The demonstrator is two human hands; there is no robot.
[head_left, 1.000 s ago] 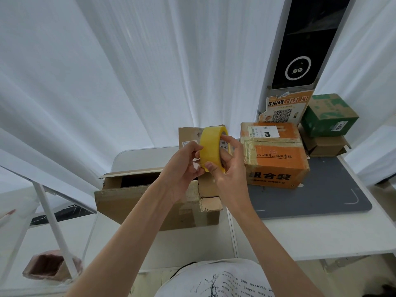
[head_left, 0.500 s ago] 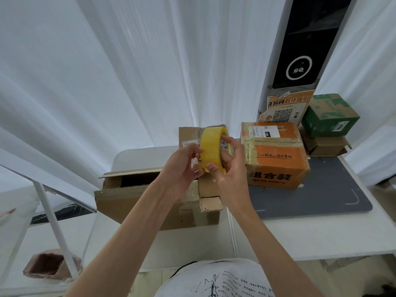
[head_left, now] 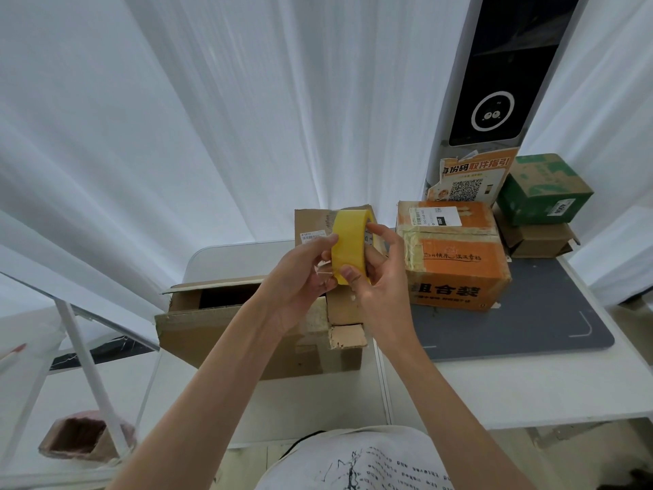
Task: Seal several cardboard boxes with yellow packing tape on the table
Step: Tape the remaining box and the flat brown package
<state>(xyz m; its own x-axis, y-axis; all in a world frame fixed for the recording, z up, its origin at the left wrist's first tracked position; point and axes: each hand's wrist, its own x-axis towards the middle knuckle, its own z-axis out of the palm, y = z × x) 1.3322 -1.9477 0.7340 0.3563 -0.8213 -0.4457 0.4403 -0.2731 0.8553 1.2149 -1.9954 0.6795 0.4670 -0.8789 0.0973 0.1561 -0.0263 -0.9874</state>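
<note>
Near the middle of the frame, both hands hold a roll of yellow tape [head_left: 349, 247] up above an open cardboard box [head_left: 254, 334]. The right hand [head_left: 380, 281] grips the roll, its thumb pressed on the yellow band at the bottom and its fingers curled over the top edge. The left hand [head_left: 300, 274] pinches at the roll's left side, thumb lying along the band. The open box sits on the white surface [head_left: 494, 390] just below the hands, flaps up. To the right of the hands stands an orange box [head_left: 456, 263] on a grey mat [head_left: 551, 323], closed and bearing a label. In the right part of the frame a green box [head_left: 544, 189] rests on top of a brown box [head_left: 537, 240]. White curtains [head_left: 176, 136] fill the background.
</note>
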